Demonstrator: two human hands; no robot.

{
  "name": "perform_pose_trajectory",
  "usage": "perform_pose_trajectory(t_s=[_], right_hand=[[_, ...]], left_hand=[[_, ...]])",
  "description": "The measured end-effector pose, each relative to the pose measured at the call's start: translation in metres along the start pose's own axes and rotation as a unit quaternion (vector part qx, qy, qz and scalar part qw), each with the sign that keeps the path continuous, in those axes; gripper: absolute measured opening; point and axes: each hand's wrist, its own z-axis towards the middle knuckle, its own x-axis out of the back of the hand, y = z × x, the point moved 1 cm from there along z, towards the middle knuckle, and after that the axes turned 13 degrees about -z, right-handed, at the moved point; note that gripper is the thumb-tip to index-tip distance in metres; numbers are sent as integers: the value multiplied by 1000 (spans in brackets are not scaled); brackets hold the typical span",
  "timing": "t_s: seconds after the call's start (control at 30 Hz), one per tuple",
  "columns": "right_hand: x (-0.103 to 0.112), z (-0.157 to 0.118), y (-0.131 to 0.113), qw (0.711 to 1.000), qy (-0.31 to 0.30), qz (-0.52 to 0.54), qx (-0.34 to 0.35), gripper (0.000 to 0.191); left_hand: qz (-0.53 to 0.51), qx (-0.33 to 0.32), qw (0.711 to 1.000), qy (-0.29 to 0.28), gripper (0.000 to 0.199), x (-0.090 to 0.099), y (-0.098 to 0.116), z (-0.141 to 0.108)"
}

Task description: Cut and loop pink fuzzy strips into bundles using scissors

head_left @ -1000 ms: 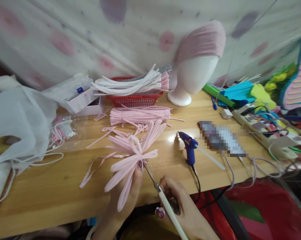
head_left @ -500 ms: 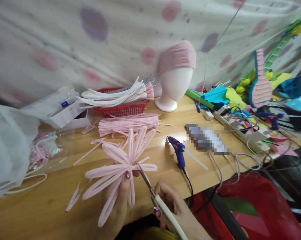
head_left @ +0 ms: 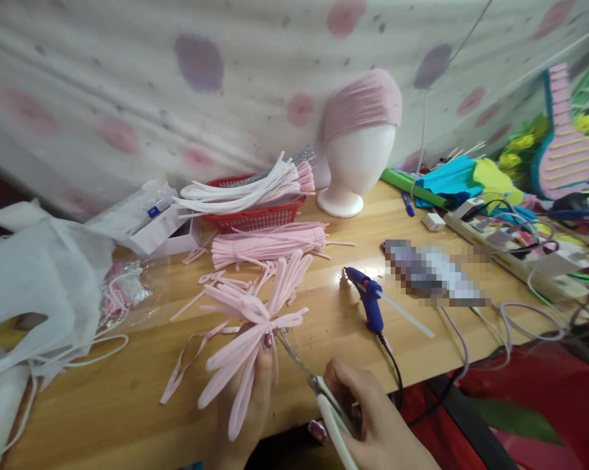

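Note:
A pink flower shape (head_left: 248, 362) of looped pipe cleaners is pinched near its centre by my left hand (head_left: 249, 405), its loops spreading up, left and down. My left fingers lie partly hidden behind the loops. My right hand (head_left: 372, 408) grips scissors (head_left: 329, 418) with white handles. The blades point up and left, with the tips just right of the flower's centre, by my left thumb. I cannot tell whether the blades touch a pipe cleaner. A bundle of pink pipe cleaners (head_left: 269, 245) lies on the wooden table (head_left: 128, 398) behind the flower.
A red basket (head_left: 259, 217) holds white and pink pipe cleaners. Beside it stands a white foam head (head_left: 357, 156) with a pink band. A blue glue gun (head_left: 371, 303) and its cord lie right of my hands, near a power strip (head_left: 514, 258). White bags (head_left: 54, 281) sit left.
The view has swung left, so the table things appear further right. The flower has tilted, its loops seen more from the side. The scissors' handles are spread further apart.

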Motion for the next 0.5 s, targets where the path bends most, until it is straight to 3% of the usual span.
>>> perform_pose_trajectory(t_s=[0.1, 0.27, 0.5], right_hand=[[5, 1, -4, 1000, -11, -4, -2, 28], [8, 2, -3, 1000, -28, -2, -11, 39], [4, 3, 8, 997, -47, 51, -19, 43]], left_hand=[[-18, 7, 1000, 8, 23, -2, -2, -5], [-19, 132, 990, 32, 24, -1, -13, -18], [-39, 164, 985, 26, 33, 3, -21, -23]])
